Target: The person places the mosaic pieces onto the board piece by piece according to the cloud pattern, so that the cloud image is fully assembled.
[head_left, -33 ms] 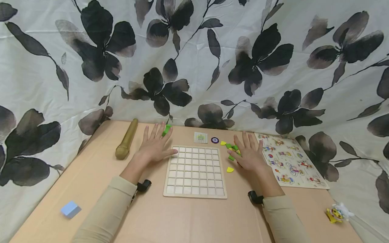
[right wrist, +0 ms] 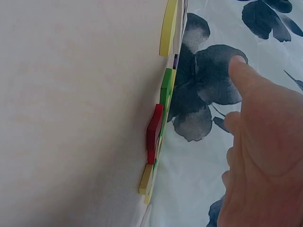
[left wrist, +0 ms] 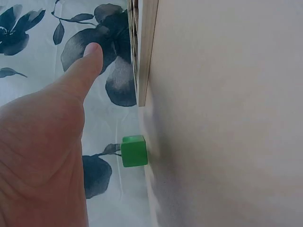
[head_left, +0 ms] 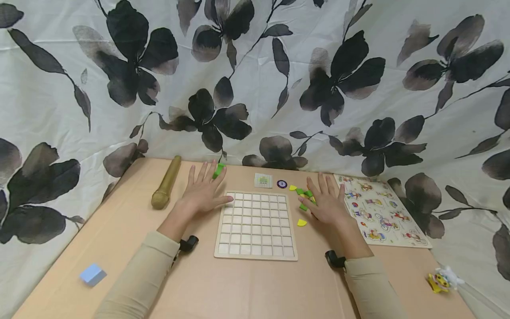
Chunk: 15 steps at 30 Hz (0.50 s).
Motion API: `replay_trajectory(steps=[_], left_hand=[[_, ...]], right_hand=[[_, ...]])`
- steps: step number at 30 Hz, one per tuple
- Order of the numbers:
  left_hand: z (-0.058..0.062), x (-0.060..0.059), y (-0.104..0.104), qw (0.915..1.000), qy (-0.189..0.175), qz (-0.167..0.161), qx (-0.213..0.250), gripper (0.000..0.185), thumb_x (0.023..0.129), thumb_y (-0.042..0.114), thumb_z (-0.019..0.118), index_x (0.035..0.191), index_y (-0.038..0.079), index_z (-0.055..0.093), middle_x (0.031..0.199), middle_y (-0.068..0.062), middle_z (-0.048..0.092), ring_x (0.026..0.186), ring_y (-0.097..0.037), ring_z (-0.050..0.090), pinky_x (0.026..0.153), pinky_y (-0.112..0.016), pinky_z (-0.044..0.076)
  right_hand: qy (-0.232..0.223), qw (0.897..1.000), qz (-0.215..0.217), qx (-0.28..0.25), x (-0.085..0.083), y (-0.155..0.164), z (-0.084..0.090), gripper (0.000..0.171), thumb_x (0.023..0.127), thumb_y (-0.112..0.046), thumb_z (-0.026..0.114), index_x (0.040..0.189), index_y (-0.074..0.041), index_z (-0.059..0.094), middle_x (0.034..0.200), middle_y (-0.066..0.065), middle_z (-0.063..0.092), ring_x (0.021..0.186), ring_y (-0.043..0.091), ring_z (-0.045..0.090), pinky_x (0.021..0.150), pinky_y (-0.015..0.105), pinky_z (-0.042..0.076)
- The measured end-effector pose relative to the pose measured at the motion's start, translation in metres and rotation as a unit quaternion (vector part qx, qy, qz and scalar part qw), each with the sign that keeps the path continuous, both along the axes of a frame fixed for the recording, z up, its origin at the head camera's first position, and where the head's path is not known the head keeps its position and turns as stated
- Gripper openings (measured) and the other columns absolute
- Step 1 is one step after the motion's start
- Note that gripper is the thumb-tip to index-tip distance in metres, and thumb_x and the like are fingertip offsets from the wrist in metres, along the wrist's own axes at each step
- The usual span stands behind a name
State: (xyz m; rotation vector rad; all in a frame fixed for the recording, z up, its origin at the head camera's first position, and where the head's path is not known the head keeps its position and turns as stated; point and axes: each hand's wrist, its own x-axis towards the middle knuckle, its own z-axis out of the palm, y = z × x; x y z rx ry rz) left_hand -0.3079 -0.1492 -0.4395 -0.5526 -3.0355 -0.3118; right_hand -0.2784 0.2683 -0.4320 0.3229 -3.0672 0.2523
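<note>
My left hand (head_left: 202, 191) is spread flat with fingers apart, its thumb over the upper left corner of a wooden grid board (head_left: 256, 226) with pale square cells. A green block (head_left: 218, 170) lies by its fingertips; the left wrist view shows this green block (left wrist: 134, 151) below the thumb. My right hand (head_left: 327, 201) is spread too, holding nothing, over a loose group of small green and yellow pieces (head_left: 303, 207). In the right wrist view a red piece (right wrist: 154, 127) shows among them. A yellow piece (head_left: 302, 223) lies between that hand and the board.
A gold microphone-shaped object (head_left: 166, 184) lies at the back left. A small printed card (head_left: 263, 180) and a dark round token (head_left: 282, 184) are behind the board. At right lies a picture puzzle board (head_left: 382, 212). A blue block (head_left: 93, 275) and a yellow toy figure (head_left: 439, 281) are nearer the front.
</note>
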Motion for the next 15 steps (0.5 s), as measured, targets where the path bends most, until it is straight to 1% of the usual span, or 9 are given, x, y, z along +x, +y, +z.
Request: replay_trajectory(steps=[4, 5, 7, 10, 12, 14, 15], left_hand=[[-0.001, -0.001, 0.001, 1.0, -0.002, 0.0, 0.002, 0.106, 0.092, 0.081, 0.05, 0.169, 0.024, 0.005, 0.173, -0.008, -0.023, 0.16, -0.035, -0.023, 0.12, -0.063, -0.028], [-0.003, -0.002, 0.0, 1.0, 0.0, 0.0, 0.002, 0.107, 0.091, 0.081, 0.05, 0.169, 0.024, 0.004, 0.173, -0.007, -0.024, 0.159, -0.034, -0.024, 0.12, -0.062, -0.029], [-0.004, -0.002, 0.0, 1.0, 0.0, 0.004, 0.003, 0.106, 0.092, 0.08, 0.05, 0.169, 0.025, 0.004, 0.172, -0.007, -0.025, 0.159, -0.033, -0.024, 0.119, -0.061, -0.03], [-0.004, -0.002, 0.0, 0.9999, -0.003, -0.002, 0.011, 0.108, 0.092, 0.079, 0.053, 0.169, 0.023, 0.003, 0.172, -0.007, -0.025, 0.16, -0.035, -0.022, 0.118, -0.062, -0.03], [-0.001, 0.001, 0.0, 0.9994, -0.023, -0.013, 0.024, 0.11, 0.091, 0.078, 0.056, 0.169, 0.023, 0.001, 0.172, -0.009, -0.024, 0.161, -0.037, -0.019, 0.119, -0.063, -0.028], [0.001, 0.003, 0.0, 0.9971, -0.051, -0.038, 0.042, 0.117, 0.088, 0.077, 0.061, 0.169, 0.021, -0.001, 0.173, -0.013, -0.023, 0.161, -0.04, -0.016, 0.12, -0.068, -0.023], [0.004, 0.006, 0.0, 0.9948, -0.071, -0.051, 0.05, 0.121, 0.086, 0.077, 0.065, 0.169, 0.02, -0.001, 0.173, -0.015, -0.021, 0.161, -0.041, -0.014, 0.121, -0.07, -0.02]], right_hand=[[0.002, 1.0, 0.002, 0.003, -0.002, 0.0, 0.001, 0.088, 0.102, -0.071, 0.038, 0.169, -0.02, 0.013, 0.175, 0.016, -0.012, 0.161, 0.044, -0.012, 0.118, 0.076, -0.018], [0.003, 1.0, 0.003, 0.001, -0.003, 0.0, 0.001, 0.088, 0.102, -0.071, 0.038, 0.169, -0.021, 0.013, 0.175, 0.015, -0.012, 0.161, 0.043, -0.012, 0.119, 0.075, -0.018], [0.009, 1.0, 0.008, -0.005, -0.004, 0.0, 0.001, 0.088, 0.102, -0.071, 0.039, 0.169, -0.02, 0.013, 0.175, 0.016, -0.011, 0.161, 0.043, -0.01, 0.12, 0.074, -0.017], [0.023, 0.999, 0.018, -0.021, -0.007, -0.001, 0.0, 0.087, 0.103, -0.068, 0.042, 0.169, -0.017, 0.016, 0.175, 0.018, -0.007, 0.162, 0.044, -0.004, 0.122, 0.073, -0.013], [0.037, 0.999, 0.021, -0.03, -0.008, -0.002, 0.0, 0.086, 0.103, -0.066, 0.045, 0.168, -0.016, 0.019, 0.175, 0.019, -0.001, 0.161, 0.045, 0.003, 0.124, 0.073, -0.009], [0.054, 0.997, 0.025, -0.046, -0.01, -0.002, -0.001, 0.084, 0.104, -0.062, 0.049, 0.167, -0.013, 0.024, 0.174, 0.022, 0.009, 0.16, 0.046, 0.011, 0.125, 0.072, -0.002], [0.061, 0.996, 0.026, -0.059, -0.011, -0.002, -0.001, 0.082, 0.104, -0.059, 0.052, 0.166, -0.012, 0.027, 0.173, 0.023, 0.015, 0.159, 0.046, 0.016, 0.126, 0.071, 0.002]])
